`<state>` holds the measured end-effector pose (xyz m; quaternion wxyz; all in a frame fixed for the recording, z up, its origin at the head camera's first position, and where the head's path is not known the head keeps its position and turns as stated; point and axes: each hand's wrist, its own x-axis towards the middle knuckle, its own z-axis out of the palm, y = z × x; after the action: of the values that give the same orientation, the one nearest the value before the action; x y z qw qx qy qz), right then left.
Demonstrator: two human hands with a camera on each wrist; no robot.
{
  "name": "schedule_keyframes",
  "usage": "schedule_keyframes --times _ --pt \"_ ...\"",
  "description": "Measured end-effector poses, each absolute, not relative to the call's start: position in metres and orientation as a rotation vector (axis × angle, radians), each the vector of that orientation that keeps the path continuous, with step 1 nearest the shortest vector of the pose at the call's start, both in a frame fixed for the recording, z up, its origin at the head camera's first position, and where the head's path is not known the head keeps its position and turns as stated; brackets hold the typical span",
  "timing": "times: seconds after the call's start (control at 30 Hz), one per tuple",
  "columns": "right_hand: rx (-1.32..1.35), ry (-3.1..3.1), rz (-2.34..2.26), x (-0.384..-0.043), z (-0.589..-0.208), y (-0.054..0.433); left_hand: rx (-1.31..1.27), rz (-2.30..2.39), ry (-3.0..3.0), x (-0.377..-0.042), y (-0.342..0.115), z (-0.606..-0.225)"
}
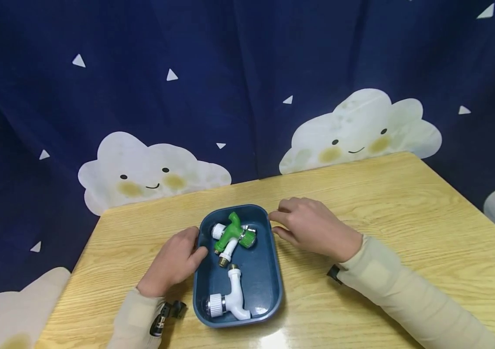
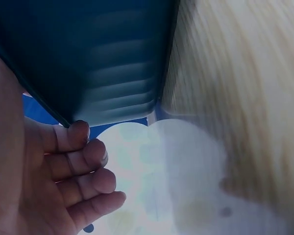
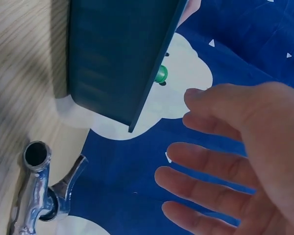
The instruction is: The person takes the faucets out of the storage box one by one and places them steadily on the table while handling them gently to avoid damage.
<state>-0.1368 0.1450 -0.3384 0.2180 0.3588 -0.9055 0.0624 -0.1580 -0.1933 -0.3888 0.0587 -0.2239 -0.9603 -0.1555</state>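
Note:
A dark blue plastic tub stands on the table between my hands. Inside it, a green tap lies across white tap parts at the far end. Nearer to me lies a white tap with a ribbed knob. My left hand grips the tub's left rim, thumb over the inner side, the other fingers outside the wall. My right hand is beside the far right corner, fingers spread and slightly bent; in the right wrist view a gap parts them from the tub.
A chrome tap shows low in the right wrist view, on the wooden table; my right hand hides that spot in the head view. Behind the table hangs a navy curtain with clouds and triangles.

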Motion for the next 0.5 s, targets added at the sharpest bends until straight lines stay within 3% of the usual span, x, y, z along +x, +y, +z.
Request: schedule_keyframes --times 0.5 --pt "1.044 -2.497 0.125 -0.133 -0.333 0.133 -0.646 -0.441 -2.912 -0.157 -0.189 -0.386"
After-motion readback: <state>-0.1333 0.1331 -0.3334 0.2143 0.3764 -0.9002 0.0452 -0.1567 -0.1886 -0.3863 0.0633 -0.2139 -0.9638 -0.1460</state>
